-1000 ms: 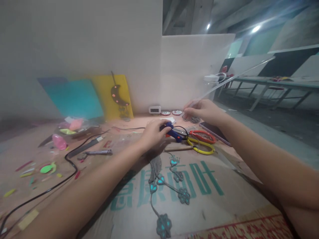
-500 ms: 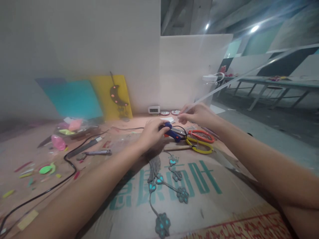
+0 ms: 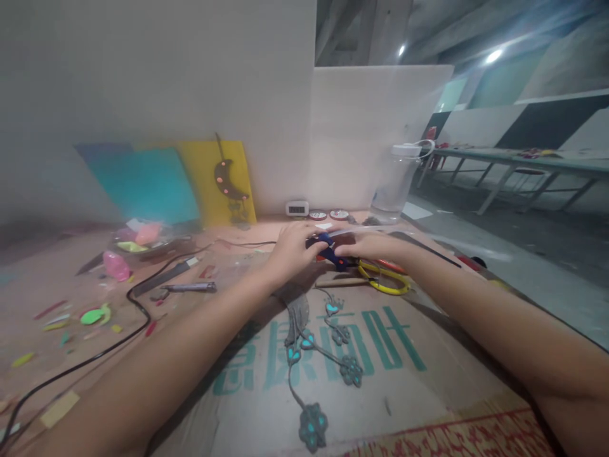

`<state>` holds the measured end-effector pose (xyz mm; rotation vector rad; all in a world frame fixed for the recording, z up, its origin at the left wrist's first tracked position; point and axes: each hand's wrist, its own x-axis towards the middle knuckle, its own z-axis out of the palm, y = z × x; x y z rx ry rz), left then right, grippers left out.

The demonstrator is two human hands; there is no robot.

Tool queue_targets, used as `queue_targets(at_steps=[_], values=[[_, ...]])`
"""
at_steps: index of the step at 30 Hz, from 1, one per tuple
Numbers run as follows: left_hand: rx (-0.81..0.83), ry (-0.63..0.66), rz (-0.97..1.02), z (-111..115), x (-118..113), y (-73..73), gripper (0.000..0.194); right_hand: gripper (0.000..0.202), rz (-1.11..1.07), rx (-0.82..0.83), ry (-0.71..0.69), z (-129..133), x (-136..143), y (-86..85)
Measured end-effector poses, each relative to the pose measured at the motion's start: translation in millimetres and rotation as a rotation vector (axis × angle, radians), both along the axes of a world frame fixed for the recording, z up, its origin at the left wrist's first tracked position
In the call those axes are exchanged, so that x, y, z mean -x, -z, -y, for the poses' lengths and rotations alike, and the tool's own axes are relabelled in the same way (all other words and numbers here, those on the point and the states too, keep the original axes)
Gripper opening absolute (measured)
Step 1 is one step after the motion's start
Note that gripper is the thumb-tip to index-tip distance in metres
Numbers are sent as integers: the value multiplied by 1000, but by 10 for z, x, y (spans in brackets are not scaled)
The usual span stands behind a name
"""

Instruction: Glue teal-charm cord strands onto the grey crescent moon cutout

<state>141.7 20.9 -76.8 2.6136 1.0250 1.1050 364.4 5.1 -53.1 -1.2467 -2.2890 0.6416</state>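
Note:
My left hand (image 3: 295,251) is wrapped round a dark blue glue gun (image 3: 339,259) with a black cord, above the far edge of the printed cardboard (image 3: 390,393). Touching the gun's rear from the right, my right hand (image 3: 364,246) pinches a long translucent stick (image 3: 387,228), blurred by motion. Yellow-handled scissors (image 3: 385,279) and a wooden-handled tool (image 3: 345,282) lie just below the hands. Nearer me, grey ornaments with turquoise flower pieces (image 3: 313,426) hang off thin stems, flat on the cardboard.
A clear bottle (image 3: 392,184) stands at the back right, beside two round tins and a small digital clock (image 3: 297,209). Left are a tray of coloured clay (image 3: 143,244), a utility knife (image 3: 190,287) and scraps. A yellow board (image 3: 238,190) leans on the wall.
My right hand has come down and in to the glue gun, and the stick has swung from slanting upward to nearly level. The view has shifted slightly.

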Motion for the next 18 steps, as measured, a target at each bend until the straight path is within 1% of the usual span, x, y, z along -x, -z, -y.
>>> queue_targets(at_steps=[2,6,8,10,13,15,17,18], values=[[2,-27,-16,10,-6,3,22,33,80,22,-2,14,93,77],[13,-32,-33,31,-19,-15,21,31,113,-11,108,34,259,206],[23,-5,-42,32,0,-71,26,29,117,-17,169,50,298,227],[12,24,-28,26,61,-170,31,28,126,1,224,77,308,205],[-63,9,63,40,254,-339,27,32,132,33,298,126,284,124],[-91,-45,137,87,439,-385,24,36,120,25,335,149,258,79],[-81,-151,174,169,635,-323,25,38,102,12,347,162,229,60],[-60,-166,153,219,725,-252,25,39,95,10,345,171,216,59]])
